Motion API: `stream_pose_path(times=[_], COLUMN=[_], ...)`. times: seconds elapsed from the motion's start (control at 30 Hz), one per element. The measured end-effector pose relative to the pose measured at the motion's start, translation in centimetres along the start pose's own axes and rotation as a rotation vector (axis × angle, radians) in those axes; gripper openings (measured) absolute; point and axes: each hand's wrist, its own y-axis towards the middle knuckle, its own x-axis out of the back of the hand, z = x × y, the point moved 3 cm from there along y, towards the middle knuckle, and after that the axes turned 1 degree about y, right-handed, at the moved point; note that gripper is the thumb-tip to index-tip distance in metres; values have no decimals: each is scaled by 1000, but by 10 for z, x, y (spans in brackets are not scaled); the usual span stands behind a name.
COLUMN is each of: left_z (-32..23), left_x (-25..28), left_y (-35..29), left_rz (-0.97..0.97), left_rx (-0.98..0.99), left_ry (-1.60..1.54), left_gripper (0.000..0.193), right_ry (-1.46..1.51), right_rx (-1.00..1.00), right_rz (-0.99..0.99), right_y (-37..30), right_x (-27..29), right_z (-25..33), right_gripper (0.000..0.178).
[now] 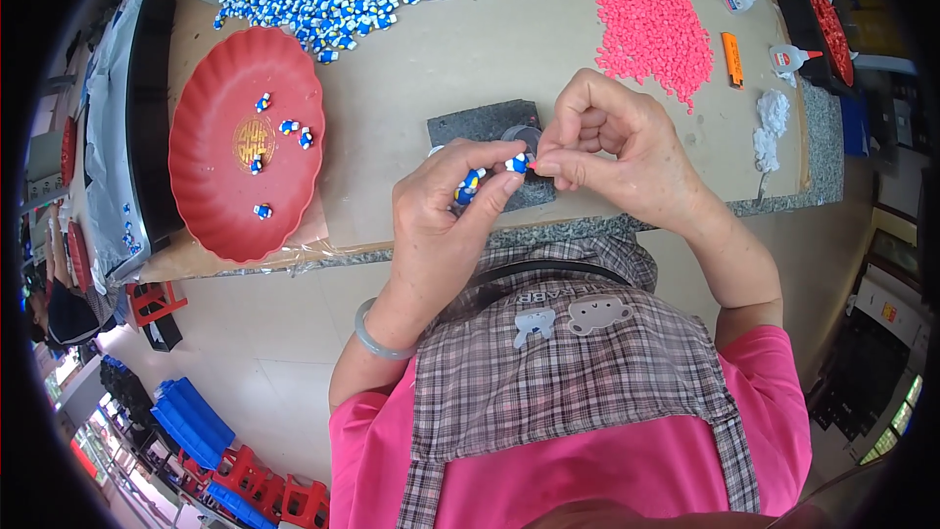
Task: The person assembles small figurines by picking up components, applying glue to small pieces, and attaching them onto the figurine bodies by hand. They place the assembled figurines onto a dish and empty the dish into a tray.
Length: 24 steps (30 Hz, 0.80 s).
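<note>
A checked apron (578, 362) sits closest; beyond it, the left hand (436, 201) pinches a blue figure (517, 164) over a dark block (470, 125), seemingly to steady it while the right hand (622, 152) pinches a pink bit (532, 166) against it.

Left hand (436, 194) holds blue figurines (517, 164); right hand (619, 145) pinches pink piece (532, 166) at one; red dish (217, 137) rests at left.

Head-worn fisheye view, looking steeply down, near the bare left hand (437, 194) and bare right hand (627, 155), grey plaid cloth apron (578, 372) below
</note>
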Motion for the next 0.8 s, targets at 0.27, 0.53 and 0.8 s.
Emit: stream_pose_path(times=[0.27, 0.53, 0.8], left_z=[-13, -16, -7], left_x=[-3, -2, 128], left_y=[1, -1, 1], left_rz=[11, -33, -460], left_rx=[-170, -237, -203], left_ry=[215, 351, 757], left_gripper=[20, 18, 15], right_ry=[-90, -520, -901], right_rx=[-28, 433, 271], right_rz=[6, -198, -576], right_y=[-1, -11, -49], right_x=[-1, -17, 88], right_z=[1, 4, -30], right_gripper=[23, 18, 9])
